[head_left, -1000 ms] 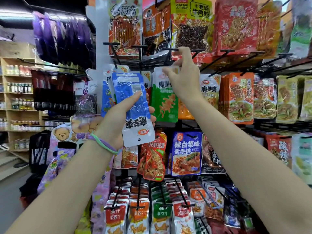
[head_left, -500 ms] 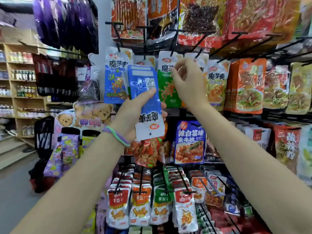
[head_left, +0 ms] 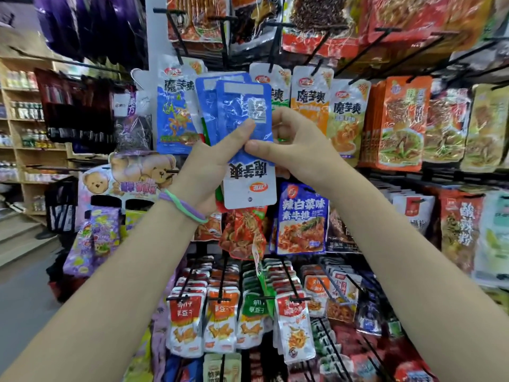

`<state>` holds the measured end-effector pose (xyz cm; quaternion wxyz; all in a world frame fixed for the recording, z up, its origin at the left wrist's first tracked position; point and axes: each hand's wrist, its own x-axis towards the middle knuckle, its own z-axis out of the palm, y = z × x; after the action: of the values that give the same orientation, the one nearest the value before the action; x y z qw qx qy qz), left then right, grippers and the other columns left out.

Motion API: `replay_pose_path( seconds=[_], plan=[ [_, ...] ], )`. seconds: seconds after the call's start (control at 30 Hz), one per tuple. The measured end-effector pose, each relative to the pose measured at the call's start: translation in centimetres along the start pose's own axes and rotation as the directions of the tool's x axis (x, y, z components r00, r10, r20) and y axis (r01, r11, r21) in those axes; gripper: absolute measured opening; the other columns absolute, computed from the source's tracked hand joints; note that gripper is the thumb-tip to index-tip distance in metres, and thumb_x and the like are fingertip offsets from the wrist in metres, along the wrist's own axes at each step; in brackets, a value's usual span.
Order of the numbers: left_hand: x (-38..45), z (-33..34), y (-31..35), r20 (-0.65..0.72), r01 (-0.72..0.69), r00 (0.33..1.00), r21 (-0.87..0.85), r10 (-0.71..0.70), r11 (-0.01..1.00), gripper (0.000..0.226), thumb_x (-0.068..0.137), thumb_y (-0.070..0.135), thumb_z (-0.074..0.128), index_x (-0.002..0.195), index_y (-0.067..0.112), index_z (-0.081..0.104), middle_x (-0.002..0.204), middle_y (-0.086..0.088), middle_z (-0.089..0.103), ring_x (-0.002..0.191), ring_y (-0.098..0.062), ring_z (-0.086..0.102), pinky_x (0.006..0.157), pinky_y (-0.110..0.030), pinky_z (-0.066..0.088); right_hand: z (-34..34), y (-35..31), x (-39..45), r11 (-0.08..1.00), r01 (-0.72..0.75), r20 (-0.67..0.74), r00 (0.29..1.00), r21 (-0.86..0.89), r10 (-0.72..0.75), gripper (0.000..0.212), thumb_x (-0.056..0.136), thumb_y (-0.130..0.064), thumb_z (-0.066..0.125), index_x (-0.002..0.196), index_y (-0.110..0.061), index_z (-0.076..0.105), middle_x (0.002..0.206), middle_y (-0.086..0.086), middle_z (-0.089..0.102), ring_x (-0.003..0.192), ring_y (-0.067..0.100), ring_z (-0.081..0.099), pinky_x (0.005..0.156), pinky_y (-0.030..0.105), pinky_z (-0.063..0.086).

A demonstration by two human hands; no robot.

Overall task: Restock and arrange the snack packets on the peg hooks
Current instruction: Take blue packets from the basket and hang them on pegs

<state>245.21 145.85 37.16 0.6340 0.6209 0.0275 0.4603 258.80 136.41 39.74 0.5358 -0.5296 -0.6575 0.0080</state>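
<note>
Partly, both hands [head_left: 209, 166] [head_left: 300, 150] cover upside-down blue packets [head_left: 242, 111].

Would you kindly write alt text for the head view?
Both hands, left and right, hold upside-down blue snack packets before a peg-hook rack crowded with hanging snack packets; the left wrist wears a purple-and-green band.

Packets [head_left: 242, 139] between both hands, before peg hooks [head_left: 275, 42].
</note>
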Motion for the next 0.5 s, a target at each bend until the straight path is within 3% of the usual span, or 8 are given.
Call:
replay_pose_path(
  seconds=[0.13, 0.27, 0.4, 0.5],
  plan=[
    [-1.1, -0.5, -1.2, 0.054, -0.092, 0.994, 0.009, 0.091, 0.996, 0.036, 0.084, 0.024, 0.076, 0.117, 0.013, 0.071, 0.112, -0.009, 0.077, 0.1, -0.029, 0.075, 0.082, -0.039, 0.062, 0.0, 0.3, -1.1, 0.999, 0.017, -0.011, 1.0, -0.028, -0.017, 0.028, 0.094, -0.028, 0.071, 0.111, -0.008, 0.062, 0.092, 0.021, 0.066, 0.059, 0.026, 0.056, 0.047, 0.032, 0.046],
    [-2.9, -1.2, -2.8, 0.011, -0.102, 0.995, 0.015, 0.102, 0.995, 0.038, 0.084, 0.018, 0.077, 0.121, 0.013, 0.068, 0.12, -0.009, 0.074, 0.109, -0.03, 0.072, 0.089, -0.042, 0.06, 0.6, 1.0, -2.9, 1.0, 0.006, -0.018, 1.0, 0.024, -0.005, 0.005, 0.099, -0.02, 0.063, 0.1, -0.016, 0.065, 0.074, 0.004, 0.068, 0.053, 0.032, 0.057, 0.046, 0.038, 0.049],
    [-6.1, -2.7, -4.5, -0.119, -0.081, 0.989, 0.029, 0.084, 0.996, 0.053, 0.074, 0.021, 0.074, 0.126, 0.013, 0.066, 0.115, -0.001, 0.076, 0.104, -0.02, 0.074, 0.085, -0.033, 0.061, 1.0, 2.6, -5.8, 0.991, -0.058, -0.137, 0.988, 0.124, 0.075, 0.018, 0.101, -0.015, 0.059, 0.085, -0.007, 0.062, 0.068, 0.007, 0.067, 0.049, 0.025, 0.061, 0.046, 0.034, 0.048],
    [-8.7, -4.1, -6.9, -0.158, 0.039, 0.987, 0.027, -0.034, 0.999, 0.036, 0.082, 0.015, 0.07, 0.118, 0.019, 0.068, 0.108, 0.006, 0.078, 0.099, -0.013, 0.075, 0.083, -0.03, 0.062, 2.3, 5.4, -8.3, 0.98, -0.185, -0.096, 0.977, 0.069, 0.192, 0.025, 0.098, -0.017, 0.064, 0.076, -0.008, 0.06, 0.065, 0.009, 0.067, 0.049, 0.019, 0.06, 0.052, 0.034, 0.048]
  ],
)
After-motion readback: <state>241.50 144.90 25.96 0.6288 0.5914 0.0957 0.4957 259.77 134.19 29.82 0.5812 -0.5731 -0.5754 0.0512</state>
